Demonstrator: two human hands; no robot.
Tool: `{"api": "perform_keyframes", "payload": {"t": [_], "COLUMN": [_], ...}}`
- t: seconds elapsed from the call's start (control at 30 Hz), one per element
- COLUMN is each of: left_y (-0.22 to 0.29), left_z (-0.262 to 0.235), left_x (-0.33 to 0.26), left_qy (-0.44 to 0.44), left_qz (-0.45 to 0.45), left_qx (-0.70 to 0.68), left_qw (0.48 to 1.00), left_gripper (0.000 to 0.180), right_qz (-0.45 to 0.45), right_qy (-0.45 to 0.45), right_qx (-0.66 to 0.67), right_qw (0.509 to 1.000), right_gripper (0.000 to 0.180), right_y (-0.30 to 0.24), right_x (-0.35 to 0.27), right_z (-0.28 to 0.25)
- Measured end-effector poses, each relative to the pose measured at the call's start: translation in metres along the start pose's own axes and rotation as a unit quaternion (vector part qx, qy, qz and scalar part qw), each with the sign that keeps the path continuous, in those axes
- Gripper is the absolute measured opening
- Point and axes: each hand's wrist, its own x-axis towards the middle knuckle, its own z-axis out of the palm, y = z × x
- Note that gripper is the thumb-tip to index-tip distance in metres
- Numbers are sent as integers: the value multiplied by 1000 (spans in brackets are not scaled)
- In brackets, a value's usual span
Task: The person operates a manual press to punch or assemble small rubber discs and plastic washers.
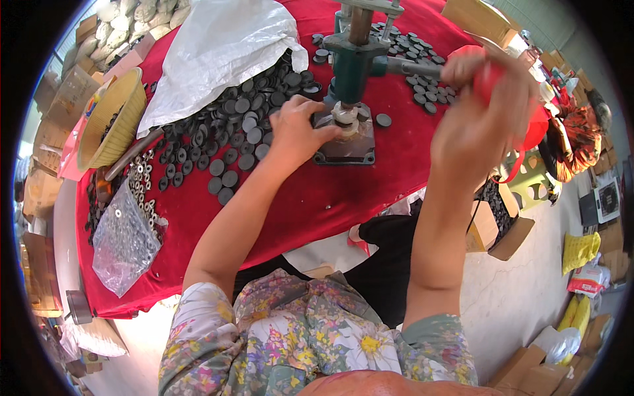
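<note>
A dark green hand press [351, 69] stands on the red-covered table. Its metal lever [415, 68] sticks out to the right. My right hand [492, 109], smeared by motion, is closed round the lever's outer end, where something red shows between the fingers. Beside the press base [347, 150], my left hand [297, 129] has its thumb and fingers apart around the small die [345, 115] under the ram. Whether the fingertips touch a part there is hard to make out. One round dark disc [383, 120] lies right of the base.
Left of the press spreads a heap of dark round discs [254, 112], partly under a white sack [228, 53]. More discs [422, 86] lie behind the lever. A clear bag of metal rings [125, 237] and a yellow basket [112, 125] are at the left; an open carton [505, 218] stands at the right.
</note>
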Motion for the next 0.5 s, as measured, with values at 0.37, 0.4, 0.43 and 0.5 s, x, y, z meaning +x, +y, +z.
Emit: {"api": "perform_keyframes", "payload": {"t": [0.37, 0.4, 0.43, 0.5], "left_y": [-34, -33, -32, -33], "left_z": [-125, -124, -123, -118], "left_x": [-130, -138, -141, -144], "left_qy": [-61, -63, -61, -48], "left_qz": [-4, -7, -7, -14], "left_qx": [189, 191, 194, 188], "left_qw": [980, 980, 979, 981], "left_gripper": [37, 37, 37, 37], "right_qz": [-42, -26, -9, 6], "right_qy": [-3, 29, 25, 19], "right_qx": [92, 106, 114, 121], "right_qw": [995, 994, 993, 992], "right_gripper": [15, 17, 19, 20], "right_y": [-1, -8, -9, -9], "right_x": [-78, -62, -45, -16], "right_z": [-22, -15, -12, -8]}}
